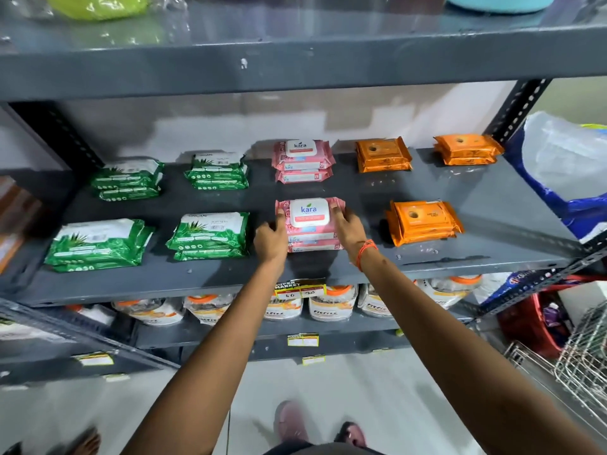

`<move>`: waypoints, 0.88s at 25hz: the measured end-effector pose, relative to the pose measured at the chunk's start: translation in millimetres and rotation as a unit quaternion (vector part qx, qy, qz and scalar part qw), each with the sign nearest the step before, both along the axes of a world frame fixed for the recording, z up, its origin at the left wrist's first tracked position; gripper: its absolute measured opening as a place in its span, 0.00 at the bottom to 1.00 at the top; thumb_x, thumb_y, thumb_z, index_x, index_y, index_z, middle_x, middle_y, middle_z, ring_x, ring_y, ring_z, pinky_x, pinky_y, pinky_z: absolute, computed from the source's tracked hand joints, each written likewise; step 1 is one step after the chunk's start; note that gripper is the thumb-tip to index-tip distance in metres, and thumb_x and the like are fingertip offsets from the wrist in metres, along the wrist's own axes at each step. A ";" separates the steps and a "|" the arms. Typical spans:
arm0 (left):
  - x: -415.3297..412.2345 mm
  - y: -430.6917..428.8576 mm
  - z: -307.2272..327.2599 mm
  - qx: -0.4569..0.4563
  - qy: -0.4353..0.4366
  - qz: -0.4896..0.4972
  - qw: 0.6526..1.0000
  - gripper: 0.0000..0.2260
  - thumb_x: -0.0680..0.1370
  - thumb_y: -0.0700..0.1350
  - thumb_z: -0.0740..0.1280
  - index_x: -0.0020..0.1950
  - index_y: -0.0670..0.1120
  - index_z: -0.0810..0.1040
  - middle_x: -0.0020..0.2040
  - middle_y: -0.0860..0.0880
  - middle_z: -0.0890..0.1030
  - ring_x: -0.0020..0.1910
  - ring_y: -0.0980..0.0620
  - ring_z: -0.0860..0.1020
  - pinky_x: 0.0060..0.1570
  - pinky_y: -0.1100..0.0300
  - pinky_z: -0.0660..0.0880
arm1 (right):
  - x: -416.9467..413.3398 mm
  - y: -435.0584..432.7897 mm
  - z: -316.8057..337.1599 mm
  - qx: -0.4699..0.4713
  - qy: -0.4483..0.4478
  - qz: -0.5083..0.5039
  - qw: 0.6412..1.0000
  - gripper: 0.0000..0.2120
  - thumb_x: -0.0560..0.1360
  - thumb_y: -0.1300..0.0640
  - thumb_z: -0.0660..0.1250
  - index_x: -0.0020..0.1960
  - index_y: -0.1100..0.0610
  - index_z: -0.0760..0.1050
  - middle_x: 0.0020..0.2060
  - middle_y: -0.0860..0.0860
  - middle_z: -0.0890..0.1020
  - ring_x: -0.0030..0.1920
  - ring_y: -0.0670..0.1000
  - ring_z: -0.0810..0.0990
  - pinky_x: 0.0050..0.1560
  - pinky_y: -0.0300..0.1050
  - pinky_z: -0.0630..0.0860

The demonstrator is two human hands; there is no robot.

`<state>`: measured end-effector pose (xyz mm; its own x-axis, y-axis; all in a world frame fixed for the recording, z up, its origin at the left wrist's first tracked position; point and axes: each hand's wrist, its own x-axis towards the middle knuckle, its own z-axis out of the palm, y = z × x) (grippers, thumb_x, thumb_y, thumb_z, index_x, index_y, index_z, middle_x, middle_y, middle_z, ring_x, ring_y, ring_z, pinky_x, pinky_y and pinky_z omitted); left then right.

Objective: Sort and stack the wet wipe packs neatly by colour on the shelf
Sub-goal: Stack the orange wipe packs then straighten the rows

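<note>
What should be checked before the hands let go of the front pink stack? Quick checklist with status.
1. Left hand and right hand both on front pink stack: ok.
2. Top pack squared over the ones below: ok, roughly.
3. Stack in line with back pink stack: ok.
4. Clear of green stack and orange stack: ok.
5. Colours unmixed across shelf: ok.
6. Pack count per stack: cannot tell.

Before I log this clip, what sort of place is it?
Most likely a small supermarket or shop aisle: a grey metal shelf holds stacked wet wipe packs, yellow price tags hang from its edge, and wire baskets sit at the right.
</note>
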<state>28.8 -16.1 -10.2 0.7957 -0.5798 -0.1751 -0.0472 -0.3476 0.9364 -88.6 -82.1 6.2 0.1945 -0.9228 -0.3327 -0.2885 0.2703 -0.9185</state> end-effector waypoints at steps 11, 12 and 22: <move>21.8 46.5 35.7 -0.006 -0.226 0.059 0.972 0.21 0.80 0.52 0.58 0.53 0.32 0.74 0.46 0.31 0.81 0.46 0.33 0.78 0.44 0.47 0.73 | 49.1 47.5 38.5 -0.266 0.085 0.084 0.956 0.25 0.80 0.51 0.57 0.73 0.64 0.61 0.69 0.63 0.71 0.69 0.61 0.68 0.71 0.53 0.66; 31.2 50.7 37.8 -0.005 -0.236 0.063 0.970 0.21 0.80 0.51 0.58 0.55 0.31 0.73 0.47 0.30 0.80 0.47 0.33 0.78 0.45 0.47 0.72 | 60.7 54.2 41.1 -0.267 0.069 0.099 0.956 0.25 0.80 0.53 0.58 0.72 0.65 0.61 0.67 0.64 0.72 0.69 0.62 0.69 0.70 0.52 0.67; 158.7 87.7 1.4 0.148 -0.197 -0.023 0.969 0.25 0.79 0.53 0.60 0.71 0.40 0.63 0.69 0.36 0.70 0.67 0.36 0.68 0.66 0.46 0.65 | 157.9 87.5 3.5 -0.073 0.083 0.127 0.986 0.24 0.81 0.55 0.56 0.71 0.67 0.60 0.69 0.66 0.68 0.68 0.64 0.69 0.67 0.52 0.69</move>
<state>187.6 71.6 -8.8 0.8092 -0.5869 -0.0274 -0.4024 -0.5876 0.7021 69.4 5.4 9.7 0.3790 -0.8921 -0.2460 -0.4797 0.0379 -0.8766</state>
